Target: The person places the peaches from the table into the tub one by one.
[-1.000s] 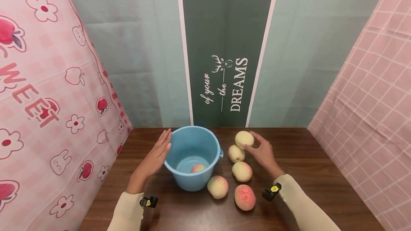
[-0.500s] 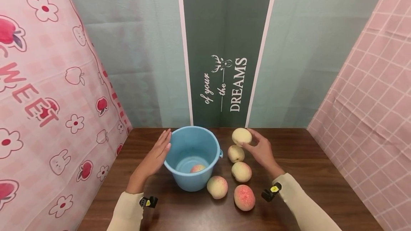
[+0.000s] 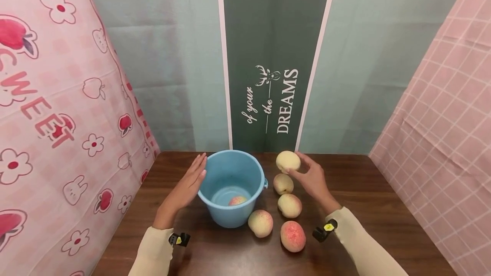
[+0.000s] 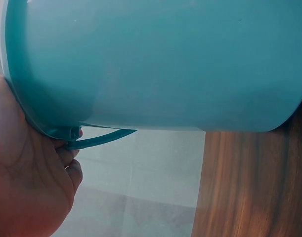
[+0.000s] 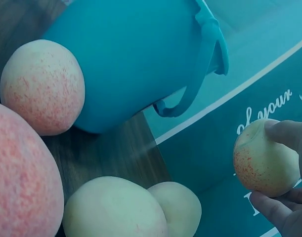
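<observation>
My right hand [image 3: 312, 180] pinches a pale yellow peach [image 3: 288, 162] between thumb and fingers, raised at the back right of the blue bucket [image 3: 230, 216]. The right wrist view shows reddish speckles on this held peach [image 5: 264, 160]. With fingers straight, my left hand [image 3: 188, 184] rests against the bucket's left rim. In the left wrist view, that palm [image 4: 29, 173] lies along the rim beside the handle [image 4: 104, 139]. One peach [image 3: 237, 200] is inside the bucket, on its bottom.
Right of the bucket, a small peach [image 3: 283, 184], a yellow peach [image 3: 290, 206] and a red peach [image 3: 293, 236] form a row on the wooden table [image 3: 215, 254]. Another peach [image 3: 260, 223] sits at the bucket's front right. Fabric curtains [image 3: 172, 76] surround the table.
My right hand has lifted the held peach slightly, up and to the left, off the small peach below. The left hand stays at the bucket, and the view has shifted a little.
</observation>
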A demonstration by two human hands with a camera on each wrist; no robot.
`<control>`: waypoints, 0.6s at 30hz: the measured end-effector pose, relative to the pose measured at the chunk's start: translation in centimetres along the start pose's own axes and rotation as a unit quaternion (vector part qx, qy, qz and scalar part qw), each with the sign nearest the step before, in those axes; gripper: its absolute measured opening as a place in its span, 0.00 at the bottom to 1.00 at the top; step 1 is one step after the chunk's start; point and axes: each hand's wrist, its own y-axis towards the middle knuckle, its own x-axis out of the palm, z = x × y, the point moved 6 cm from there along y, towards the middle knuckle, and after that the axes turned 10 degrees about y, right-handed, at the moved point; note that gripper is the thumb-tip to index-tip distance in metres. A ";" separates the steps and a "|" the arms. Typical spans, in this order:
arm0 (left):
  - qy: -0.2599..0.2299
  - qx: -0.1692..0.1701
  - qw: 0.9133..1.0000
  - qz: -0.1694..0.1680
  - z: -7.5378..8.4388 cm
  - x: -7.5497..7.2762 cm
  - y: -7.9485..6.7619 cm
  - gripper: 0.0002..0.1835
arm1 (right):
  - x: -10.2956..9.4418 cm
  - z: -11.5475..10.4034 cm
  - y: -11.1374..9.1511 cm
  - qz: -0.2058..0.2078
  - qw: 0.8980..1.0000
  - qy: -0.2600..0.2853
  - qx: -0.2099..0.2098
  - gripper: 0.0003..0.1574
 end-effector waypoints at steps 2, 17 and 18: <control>-0.001 0.000 1.000 0.003 0.0 0.0 0.1 0.28 | 0.1 -0.3 -0.1 -0.002 1.000 0.001 0.001 0.45; -0.001 -0.009 1.000 -0.004 0.1 0.1 0.0 0.28 | 0.6 -3.4 -0.3 -0.016 0.999 0.031 -0.023 0.43; 0.000 -0.010 1.000 -0.004 0.1 0.1 -0.1 0.28 | 0.6 -3.7 -0.4 -0.016 0.999 0.031 -0.023 0.43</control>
